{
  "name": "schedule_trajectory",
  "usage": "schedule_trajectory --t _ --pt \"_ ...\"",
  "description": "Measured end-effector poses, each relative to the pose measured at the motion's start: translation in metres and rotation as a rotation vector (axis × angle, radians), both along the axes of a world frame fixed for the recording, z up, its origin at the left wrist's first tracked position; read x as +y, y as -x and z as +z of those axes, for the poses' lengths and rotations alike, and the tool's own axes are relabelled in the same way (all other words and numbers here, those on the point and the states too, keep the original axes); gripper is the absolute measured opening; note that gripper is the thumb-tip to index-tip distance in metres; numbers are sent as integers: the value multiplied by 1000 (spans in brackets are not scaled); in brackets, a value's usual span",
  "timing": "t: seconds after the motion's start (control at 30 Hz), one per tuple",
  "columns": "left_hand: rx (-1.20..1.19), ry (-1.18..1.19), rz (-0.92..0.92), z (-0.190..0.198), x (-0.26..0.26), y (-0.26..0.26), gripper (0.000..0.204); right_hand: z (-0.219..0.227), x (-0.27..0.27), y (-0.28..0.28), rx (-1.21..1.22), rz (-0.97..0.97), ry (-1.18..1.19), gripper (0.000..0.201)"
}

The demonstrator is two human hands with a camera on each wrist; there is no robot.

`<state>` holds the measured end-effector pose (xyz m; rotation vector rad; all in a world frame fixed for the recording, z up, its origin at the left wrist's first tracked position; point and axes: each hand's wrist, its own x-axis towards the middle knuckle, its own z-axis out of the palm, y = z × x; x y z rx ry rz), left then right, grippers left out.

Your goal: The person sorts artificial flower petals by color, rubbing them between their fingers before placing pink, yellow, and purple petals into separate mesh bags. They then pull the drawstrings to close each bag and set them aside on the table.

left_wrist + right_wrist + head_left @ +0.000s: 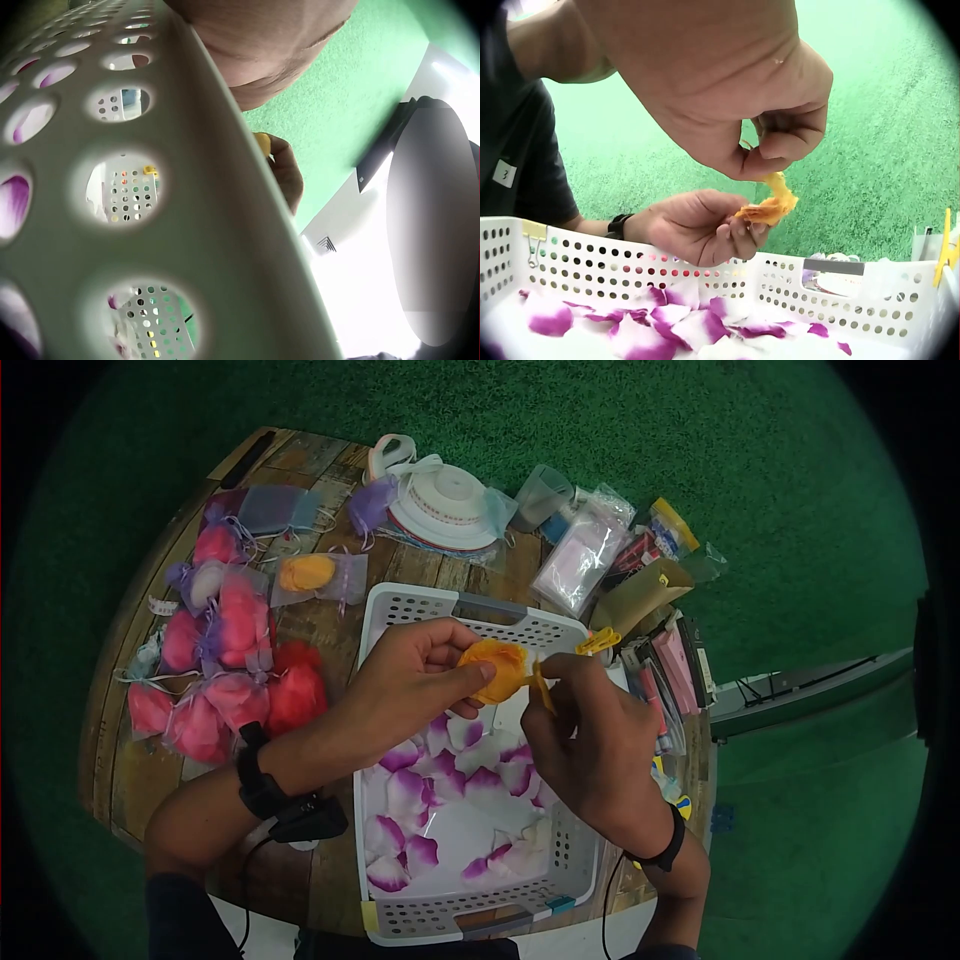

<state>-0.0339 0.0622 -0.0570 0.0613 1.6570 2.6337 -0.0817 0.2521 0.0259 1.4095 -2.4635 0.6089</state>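
Perforated white plastic basket crowds the left wrist camera; over it, at twelve o'clock from its middle in the head view, the left hand pinches thin, crinkled yellow-orange artificial petals, and the right hand pinches a yellow end at their three o'clock. At nine o'clock in the right wrist view, a white tag on dark clothing reads "3".

This looks like a craft workspace: gauze bags, a ribbon roll and a basket of petals crowd a wooden table on a green, grass-like floor.
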Motion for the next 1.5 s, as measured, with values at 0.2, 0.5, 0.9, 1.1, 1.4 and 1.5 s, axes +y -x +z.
schedule_trajectory --t 0.2,0.5,0.9,1.1,1.4,1.5 --pt "-21 -3 20 1 1 0 24 26 11 -3 -70 -79 145 20" --pt "1 1 17 1 2 -1 23 3 1 -7 61 40 24 20" --pt "-4 -24 -21 0 2 -1 22 -23 -10 -3 307 49 -290 41" --pt "0 15 -14 -2 1 -1 21 -23 -16 0 268 -15 -208 33" --pt "25 4 -11 -4 1 0 21 -9 -8 -1 -328 -91 168 16" --pt "27 -3 6 -3 2 -1 22 7 -4 -1 -1082 -146 434 11"
